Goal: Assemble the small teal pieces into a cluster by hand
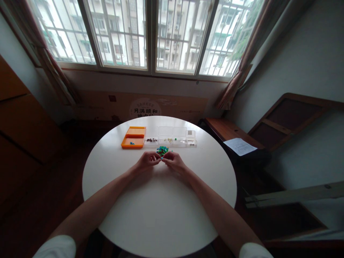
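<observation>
My left hand (147, 159) and my right hand (173, 161) meet fingertip to fingertip just in front of a pile of small green and blue pieces (162, 150). Both are closed in a pinch around a tiny blue piece (161, 158), mostly covered by the fingers. Behind them stands an open orange box (132, 146) with a few blue pieces inside. To its right are open clear plastic boxes (163, 144), holding dark brown pieces (152, 140), pale pieces (168, 140) and a green one.
Everything lies on a round white table (161, 215). Beyond its right edge, a wooden bench (221, 129) carries a sheet of paper (240, 146). A long cardboard panel (182, 104) stands under the barred windows.
</observation>
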Demonstrator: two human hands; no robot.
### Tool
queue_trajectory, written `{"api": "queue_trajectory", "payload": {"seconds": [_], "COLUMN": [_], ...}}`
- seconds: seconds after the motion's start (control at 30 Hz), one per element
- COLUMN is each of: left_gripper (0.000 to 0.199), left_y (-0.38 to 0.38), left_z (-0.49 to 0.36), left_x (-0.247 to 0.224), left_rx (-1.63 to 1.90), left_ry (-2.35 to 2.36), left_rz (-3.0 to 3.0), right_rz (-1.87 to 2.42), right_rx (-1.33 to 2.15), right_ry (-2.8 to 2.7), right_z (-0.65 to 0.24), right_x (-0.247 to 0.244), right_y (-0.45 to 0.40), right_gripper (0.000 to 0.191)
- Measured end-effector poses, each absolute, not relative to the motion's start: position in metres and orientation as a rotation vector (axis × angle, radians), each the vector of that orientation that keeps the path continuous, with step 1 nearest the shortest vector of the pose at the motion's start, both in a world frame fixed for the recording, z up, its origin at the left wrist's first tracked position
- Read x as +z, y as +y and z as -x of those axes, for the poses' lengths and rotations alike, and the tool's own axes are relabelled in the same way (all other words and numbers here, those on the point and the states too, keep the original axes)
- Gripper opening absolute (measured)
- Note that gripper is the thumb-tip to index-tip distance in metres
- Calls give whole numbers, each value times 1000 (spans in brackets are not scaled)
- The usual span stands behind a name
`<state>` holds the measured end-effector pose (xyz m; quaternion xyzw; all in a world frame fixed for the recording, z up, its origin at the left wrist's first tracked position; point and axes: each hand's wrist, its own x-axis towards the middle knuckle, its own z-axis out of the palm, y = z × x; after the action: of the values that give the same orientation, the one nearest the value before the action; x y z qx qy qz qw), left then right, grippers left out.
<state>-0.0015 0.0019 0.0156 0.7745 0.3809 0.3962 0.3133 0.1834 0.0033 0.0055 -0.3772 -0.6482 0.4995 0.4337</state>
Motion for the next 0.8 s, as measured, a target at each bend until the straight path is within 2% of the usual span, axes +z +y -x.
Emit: {"api": "queue_trajectory", "payload": {"seconds": [0.8], "left_gripper": [22], "left_y": [5], "left_z": [2], "left_x": [11], "left_rx": [1041], "left_ry": [1001], "left_rz": [-2031], "right_rz": [935], "right_rx": [1239], "right_ry": [-1641], "right_z": [-185], "right_x": [2], "right_y": [5], "right_gripper": [31]}}
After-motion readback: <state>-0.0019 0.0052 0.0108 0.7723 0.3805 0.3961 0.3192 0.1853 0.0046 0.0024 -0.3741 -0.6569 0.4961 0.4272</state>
